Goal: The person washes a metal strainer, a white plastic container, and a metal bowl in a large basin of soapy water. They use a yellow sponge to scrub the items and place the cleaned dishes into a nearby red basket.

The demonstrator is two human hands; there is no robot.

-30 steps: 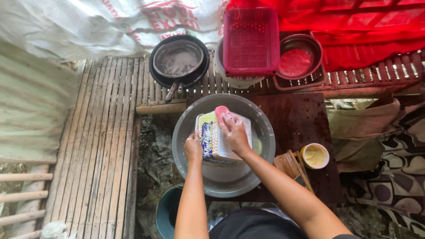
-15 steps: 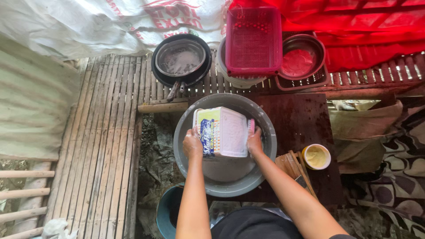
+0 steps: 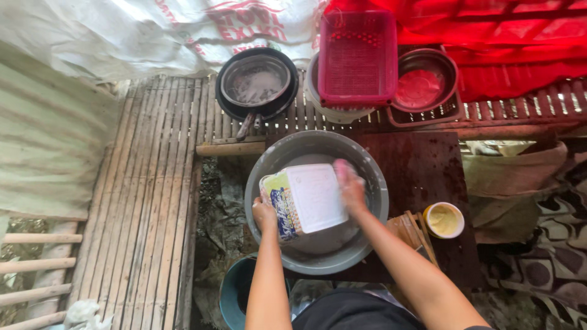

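Observation:
A white rectangular plastic tub with a printed side is tipped on its side over a large grey basin. My left hand grips the tub's lower left corner. At the tub's right edge is my right hand, blurred, pressing a pink sponge against it. The tub's flat white bottom faces up toward the camera.
A dark pan with a metal bowl, a pink basket on a white bucket, and a dark bowl line the far side. A small yellow cup sits right of the basin. A teal bucket stands below. Bamboo slats cover the left.
The tub has been turned over from open side up to bottom up. My right hand moved from the tub's top edge to its right edge.

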